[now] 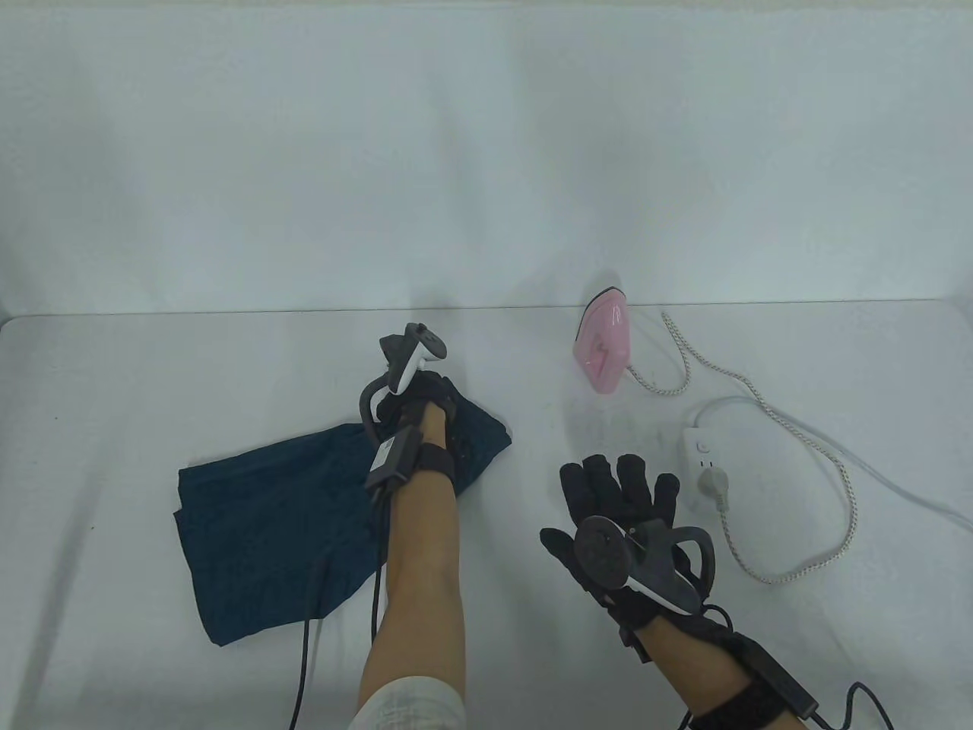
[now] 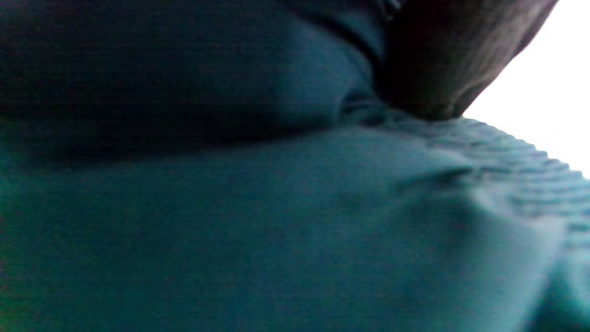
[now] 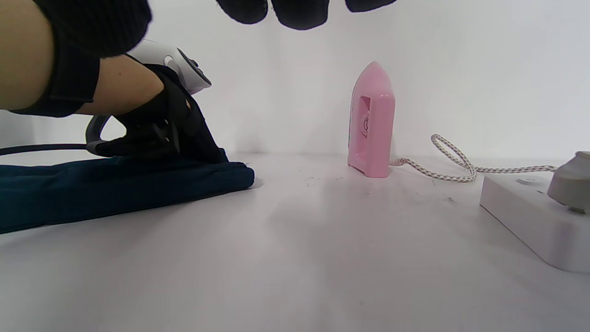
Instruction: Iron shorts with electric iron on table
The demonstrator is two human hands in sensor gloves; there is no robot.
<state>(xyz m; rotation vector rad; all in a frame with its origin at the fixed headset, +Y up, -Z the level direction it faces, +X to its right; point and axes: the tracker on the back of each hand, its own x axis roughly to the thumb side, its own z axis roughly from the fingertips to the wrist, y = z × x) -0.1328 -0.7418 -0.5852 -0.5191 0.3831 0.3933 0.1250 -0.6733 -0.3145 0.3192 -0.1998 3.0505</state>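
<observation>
Left hand [image 1: 426, 399] presses shorts [image 1: 266, 525], fingers' state unclear; right hand [image 1: 619, 517] fingers spread, empty.

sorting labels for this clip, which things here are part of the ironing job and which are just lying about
Job: folded dark teal fabric shorts; upright pink plastic electric iron; left hand pressing the shorts.
Lying about: none; the white plastic power strip takes a plug.

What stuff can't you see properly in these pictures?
- Left hand fingers: hidden by its tracker in the table view; blurred in the left wrist view.
- Shorts: partly covered by the forearm.
- Iron dial: too small to read.
- Power strip: cut off by the right wrist view's edge.
</observation>
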